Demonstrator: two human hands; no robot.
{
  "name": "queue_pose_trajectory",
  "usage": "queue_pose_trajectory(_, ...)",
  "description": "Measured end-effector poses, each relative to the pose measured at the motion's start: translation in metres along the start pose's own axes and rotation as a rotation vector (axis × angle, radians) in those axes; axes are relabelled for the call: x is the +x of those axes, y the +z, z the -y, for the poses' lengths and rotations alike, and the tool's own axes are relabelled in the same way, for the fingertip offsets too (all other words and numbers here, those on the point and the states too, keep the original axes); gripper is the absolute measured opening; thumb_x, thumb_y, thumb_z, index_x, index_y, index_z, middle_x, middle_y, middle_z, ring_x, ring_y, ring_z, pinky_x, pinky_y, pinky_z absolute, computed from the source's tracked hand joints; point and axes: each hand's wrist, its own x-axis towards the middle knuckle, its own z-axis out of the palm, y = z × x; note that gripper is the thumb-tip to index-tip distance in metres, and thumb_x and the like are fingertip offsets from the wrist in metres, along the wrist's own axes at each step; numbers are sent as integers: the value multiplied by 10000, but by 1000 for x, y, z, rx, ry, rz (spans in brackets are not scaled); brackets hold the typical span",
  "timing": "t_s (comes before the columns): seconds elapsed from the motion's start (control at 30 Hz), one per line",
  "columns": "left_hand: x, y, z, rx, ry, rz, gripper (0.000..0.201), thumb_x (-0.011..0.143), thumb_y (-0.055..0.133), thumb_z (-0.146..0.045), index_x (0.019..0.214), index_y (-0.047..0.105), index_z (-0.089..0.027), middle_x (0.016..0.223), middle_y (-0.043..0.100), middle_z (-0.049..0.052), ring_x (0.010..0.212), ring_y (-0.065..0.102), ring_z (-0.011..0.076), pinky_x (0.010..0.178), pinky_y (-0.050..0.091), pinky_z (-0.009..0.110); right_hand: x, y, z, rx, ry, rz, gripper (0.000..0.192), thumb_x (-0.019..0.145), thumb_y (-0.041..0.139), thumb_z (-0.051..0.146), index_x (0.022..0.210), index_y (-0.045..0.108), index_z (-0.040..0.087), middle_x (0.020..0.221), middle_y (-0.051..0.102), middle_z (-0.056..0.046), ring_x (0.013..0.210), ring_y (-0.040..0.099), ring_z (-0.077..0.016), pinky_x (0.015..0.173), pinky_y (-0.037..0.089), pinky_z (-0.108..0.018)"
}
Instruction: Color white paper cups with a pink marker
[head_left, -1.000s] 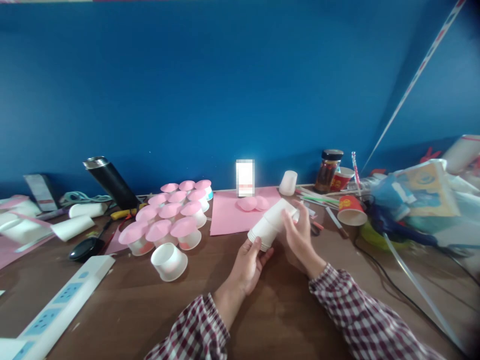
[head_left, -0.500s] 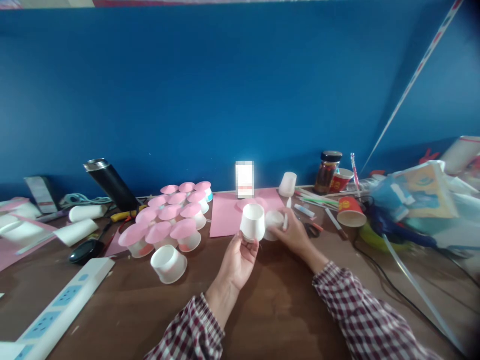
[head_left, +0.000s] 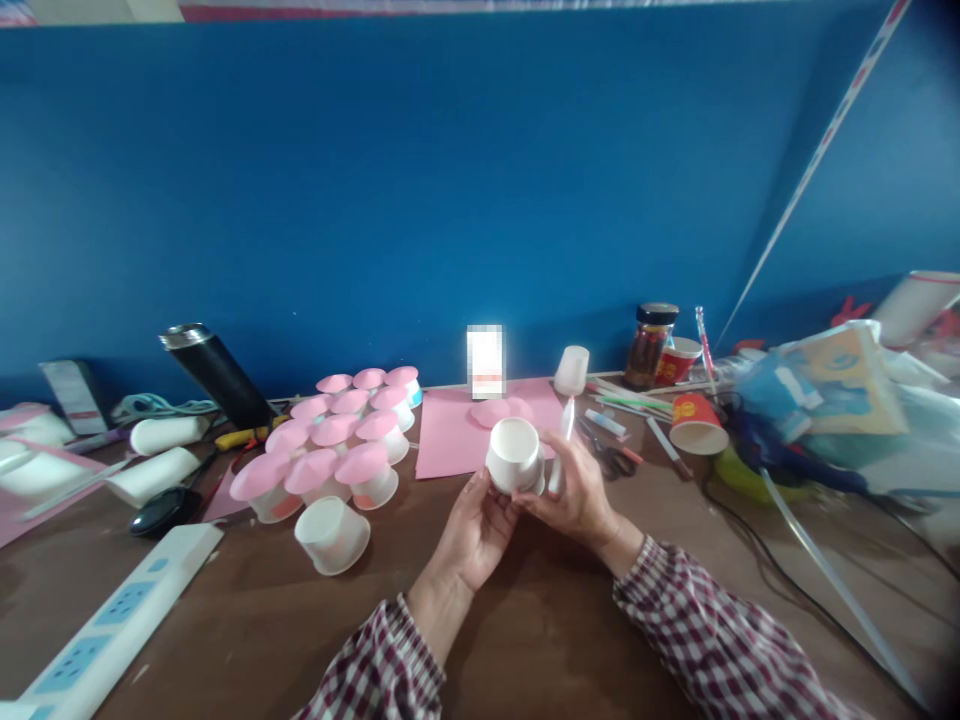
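While both hands meet at the middle of the frame, they close together on one white paper cup (head_left: pixel 514 455), held just above the surface (head_left: pixel 555 620) with its open mouth turned up toward the camera. The left hand (head_left: pixel 480 525) cups it from below, fingers bent round its base, seemingly to keep it steady. The right hand (head_left: pixel 581 490) grips the cup's right side and also pinches a white pen-like stick (head_left: pixel 560 450) that stands upright beside it; whether the stick touches the cup is hard to tell.

Left of centre, pink-topped cups (head_left: pixel 337 450) are packed touching in rows, likely set aside as a batch, and one plain cup (head_left: pixel 332 535) sits upside down in front of them. A pink paper sheet (head_left: pixel 457 435) lies behind the hands. Scissors (head_left: pixel 611 460), pens and a red cup (head_left: pixel 694 422) sit to the right, with a jar (head_left: pixel 649 345) farther back. A white power strip (head_left: pixel 105 620) runs along the lower left. The surface is brown wood, backed by a deep blue wall (head_left: pixel 450 180).
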Motion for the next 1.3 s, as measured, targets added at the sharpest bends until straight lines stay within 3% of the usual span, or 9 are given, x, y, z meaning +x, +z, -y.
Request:
queue_pose_trajectory(0.1,-2,0,3,67,-12,33,109,767,662,-197,859,639,-145,857,673,22,728,624,100,679,537,206,-3,2,0,-32,-9,-26,698,674,699,500,1240,431,193,1118,613,-137,996,601,-316,856,489,-470)
queue_pose_trajectory(0.27,-2,-1,5,162,-11,36,164,775,660,-248,911,643,-158,925,678,38,794,632,115,736,528,229,-5,2,3,29,94,-51,621,709,667,446,1225,429,195,1085,617,-123,949,613,-296,814,511,-449)
queue_pose_trajectory(0.4,-2,0,7,218,20,15,206,783,654,-275,946,636,-151,968,686,60,880,639,132,781,512,229,2,-4,9,89,190,-207,590,700,676,395,1199,448,182,1084,592,-119,974,586,-280,832,504,-427)
queue_pose_trajectory(0.57,5,-4,9,350,101,-106,282,744,684,-337,927,627,-131,790,689,57,803,649,132,738,503,223,17,-15,-5,247,464,-368,536,789,579,410,1239,414,170,1124,532,-135,930,575,-243,659,533,-348)
queue_pose_trajectory(0.63,8,-8,9,446,208,-162,260,727,690,-354,863,623,-142,676,654,17,700,631,119,689,502,231,22,-16,-21,166,525,-427,557,765,600,435,1220,435,158,1102,536,-135,905,572,-243,666,520,-358)
queue_pose_trajectory(0.77,14,-18,7,710,409,-233,239,732,665,-377,807,616,-155,597,622,4,573,594,132,604,484,251,30,-8,-60,-63,620,-364,645,724,629,464,1246,421,148,1030,597,-125,857,588,-264,754,485,-428)
queue_pose_trajectory(1.0,13,-18,5,810,529,-226,218,714,685,-294,893,624,-184,700,631,25,664,597,154,646,456,249,32,14,-103,-229,493,-109,674,729,583,451,1269,415,83,1104,597,-196,988,576,-338,841,443,-473)
queue_pose_trajectory(1.17,13,-15,5,907,552,-257,241,729,669,-260,953,625,-184,804,638,47,762,594,163,722,448,258,30,9,-94,-266,543,-143,786,740,597,471,1363,312,85,1255,525,-218,1129,514,-368,921,403,-529)
queue_pose_trajectory(1.3,14,-18,7,892,533,-214,261,727,669,-228,979,619,-178,891,657,83,854,610,184,794,445,284,23,-1,-55,-92,496,-196,767,794,572,434,1411,233,129,1293,510,-203,1125,538,-335,887,450,-506)
